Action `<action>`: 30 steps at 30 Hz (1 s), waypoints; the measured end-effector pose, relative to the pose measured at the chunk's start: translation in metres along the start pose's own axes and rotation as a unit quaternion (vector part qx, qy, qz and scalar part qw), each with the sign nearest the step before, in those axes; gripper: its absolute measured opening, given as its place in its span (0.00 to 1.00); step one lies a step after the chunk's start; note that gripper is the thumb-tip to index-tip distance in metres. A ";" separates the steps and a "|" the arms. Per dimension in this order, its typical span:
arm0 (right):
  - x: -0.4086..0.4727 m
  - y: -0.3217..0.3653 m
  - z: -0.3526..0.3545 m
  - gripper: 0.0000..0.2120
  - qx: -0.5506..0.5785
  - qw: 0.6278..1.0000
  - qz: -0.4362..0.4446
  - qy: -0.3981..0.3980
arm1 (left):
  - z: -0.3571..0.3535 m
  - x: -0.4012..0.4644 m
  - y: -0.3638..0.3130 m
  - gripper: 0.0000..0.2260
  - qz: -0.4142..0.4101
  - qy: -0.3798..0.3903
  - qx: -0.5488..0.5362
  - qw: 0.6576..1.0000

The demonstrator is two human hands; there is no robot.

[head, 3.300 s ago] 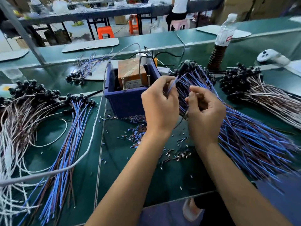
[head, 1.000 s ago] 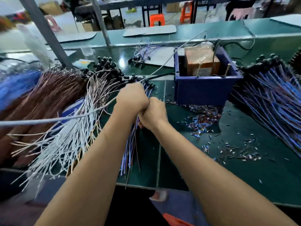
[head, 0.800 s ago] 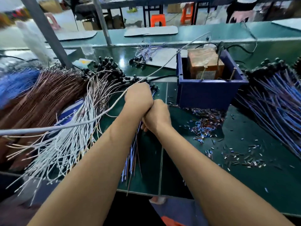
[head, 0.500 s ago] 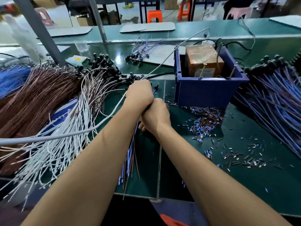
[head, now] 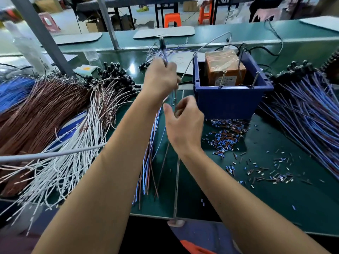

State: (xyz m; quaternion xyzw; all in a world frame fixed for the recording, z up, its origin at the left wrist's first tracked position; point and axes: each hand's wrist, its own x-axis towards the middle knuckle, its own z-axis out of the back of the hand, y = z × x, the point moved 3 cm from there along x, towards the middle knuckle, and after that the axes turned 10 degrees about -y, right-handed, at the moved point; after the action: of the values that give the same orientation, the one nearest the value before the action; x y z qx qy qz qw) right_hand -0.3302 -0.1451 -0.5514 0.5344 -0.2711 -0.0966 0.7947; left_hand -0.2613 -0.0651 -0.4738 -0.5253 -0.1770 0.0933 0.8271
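The left hand point(head: 161, 77) was raised over the far middle of the bench point(head: 275, 198), its grip closed round a thin lead point(head: 164, 54) whose black capped end point(head: 162, 41) stood up above the knuckles. The rest of that lead dropped toward the right hand point(head: 183, 123). There the thumb and curled fingers stood a little apart around it, and whether they actually touched the lead could not be told. The step looked like drawing one lead straight before laying it on the small blue-and-brown bundle point(head: 149, 162) just under the wrists. To do it well, the left grip should stay firm just below the cap while the right lets the lead slide lightly through, so no kink forms and the stripped end is not bent. The lead wanted to come down parallel to the bundle, cap at the far end like its neighbours. It also needed to stay clear of the white leads point(head: 73, 153) on the left and the blue bin point(head: 229, 101) on the right. The loose insulation scraps point(head: 225, 138) near the bin could snag a dragged end.
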 end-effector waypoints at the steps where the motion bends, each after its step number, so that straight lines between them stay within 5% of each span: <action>1: 0.002 0.003 0.007 0.13 -0.020 0.999 0.025 -0.019 | 0.004 -0.003 -0.010 0.07 0.010 -0.015 -0.069 0.997; 7: 0.026 0.012 0.054 0.15 -0.007 0.980 0.194 -0.040 | 0.014 -0.019 -0.057 0.07 0.041 -0.056 -0.413 0.908; 11: 0.051 -0.019 0.100 0.13 0.090 0.979 0.181 0.031 | 0.006 -0.024 -0.071 0.15 0.109 -0.013 -0.598 0.794; 13: 0.064 -0.043 0.123 0.14 0.065 0.983 0.173 0.021 | 0.001 -0.028 -0.070 0.14 0.118 -0.015 -0.610 0.784; 16: 0.083 -0.067 0.148 0.14 0.050 0.981 0.164 0.087 | -0.008 -0.039 -0.063 0.14 0.046 -0.057 -0.546 0.834; 21: 0.090 -0.089 0.160 0.08 0.059 0.982 0.145 0.102 | -0.057 -0.078 -0.043 0.13 -0.270 -0.096 -0.218 0.933; 24: 0.085 -0.091 0.158 0.06 0.071 0.979 0.154 0.113 | -0.094 -0.106 -0.022 0.07 -0.416 -0.011 -0.015 0.909; 30: 0.085 -0.087 0.157 0.04 0.118 0.977 0.135 0.117 | -0.112 -0.118 0.004 0.19 -0.397 0.086 0.055 0.912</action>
State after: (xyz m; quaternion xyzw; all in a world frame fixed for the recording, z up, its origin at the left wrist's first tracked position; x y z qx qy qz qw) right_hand -0.3316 -0.3436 -0.5584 0.5906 -0.2557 0.1080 0.7577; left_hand -0.3262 -0.1975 -0.5440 -0.3713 -0.2936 -0.2792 0.8355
